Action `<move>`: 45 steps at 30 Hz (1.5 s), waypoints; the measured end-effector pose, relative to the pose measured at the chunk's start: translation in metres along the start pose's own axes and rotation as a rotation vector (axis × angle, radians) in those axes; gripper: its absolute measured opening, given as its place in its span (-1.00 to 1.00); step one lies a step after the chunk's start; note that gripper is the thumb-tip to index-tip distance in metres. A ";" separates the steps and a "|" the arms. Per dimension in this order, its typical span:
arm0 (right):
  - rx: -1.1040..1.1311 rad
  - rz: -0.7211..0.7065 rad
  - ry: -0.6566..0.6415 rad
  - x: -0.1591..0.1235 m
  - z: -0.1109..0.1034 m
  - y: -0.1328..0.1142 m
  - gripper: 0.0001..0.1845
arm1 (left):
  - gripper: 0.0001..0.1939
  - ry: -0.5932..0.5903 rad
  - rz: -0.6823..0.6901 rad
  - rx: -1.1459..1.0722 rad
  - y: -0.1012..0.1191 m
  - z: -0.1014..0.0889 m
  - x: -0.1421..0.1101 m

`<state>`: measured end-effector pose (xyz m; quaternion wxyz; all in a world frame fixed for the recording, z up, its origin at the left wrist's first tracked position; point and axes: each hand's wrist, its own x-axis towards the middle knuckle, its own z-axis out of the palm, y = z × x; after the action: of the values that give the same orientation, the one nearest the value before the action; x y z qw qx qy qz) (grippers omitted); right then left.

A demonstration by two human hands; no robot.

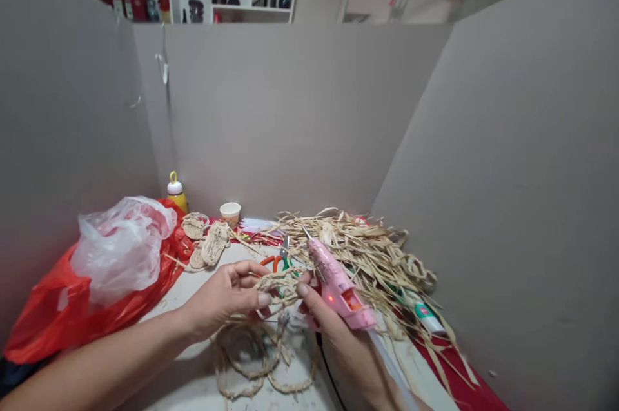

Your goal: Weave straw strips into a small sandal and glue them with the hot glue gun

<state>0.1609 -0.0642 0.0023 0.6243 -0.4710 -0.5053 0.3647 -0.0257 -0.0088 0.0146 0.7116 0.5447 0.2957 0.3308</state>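
My left hand (225, 295) pinches a small piece of braided straw cord (279, 280) between thumb and fingers. In my right hand (333, 327) is a pink hot glue gun (333, 269), its orange light lit and its metal nozzle pointing up and away. The right thumb and fingertips come close to the cord's right end; whether they touch it I cannot tell. More of the braided cord hangs in loose loops (251, 372) below my hands. Scissors (284, 250) with orange handles lie just behind the cord, partly hidden by it.
A heap of dry straw strips (358, 240) covers the table's back right. Small woven soles (215, 243), a paper cup (231, 212) and a yellow bottle (176, 191) stand back left, beside a red bag (53, 314) and clear plastic (123, 243). Grey partitions (290, 114) enclose the table.
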 end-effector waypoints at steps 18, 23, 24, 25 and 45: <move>0.079 -0.302 -0.218 -0.005 -0.033 -0.060 -0.77 | -0.81 0.118 0.327 0.438 0.069 0.047 -0.015; 0.172 -0.212 -0.270 -0.002 -0.031 -0.054 -0.79 | -0.86 0.133 0.420 0.443 0.073 0.066 -0.014; 0.190 -0.176 -0.271 -0.001 -0.031 -0.053 -0.77 | -0.86 0.134 0.430 0.434 0.074 0.067 -0.014; 0.222 -0.133 -0.278 -0.001 -0.030 -0.052 -0.76 | -0.87 0.131 0.437 0.425 0.074 0.068 -0.014; 0.355 0.015 -0.190 0.001 -0.023 -0.043 -0.75 | -0.51 0.021 0.476 0.190 0.053 0.059 -0.011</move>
<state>0.1830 -0.0814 0.0429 0.6443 -0.3208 -0.4864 0.4954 0.0055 -0.0419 0.0801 0.5561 0.6600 0.1964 0.4654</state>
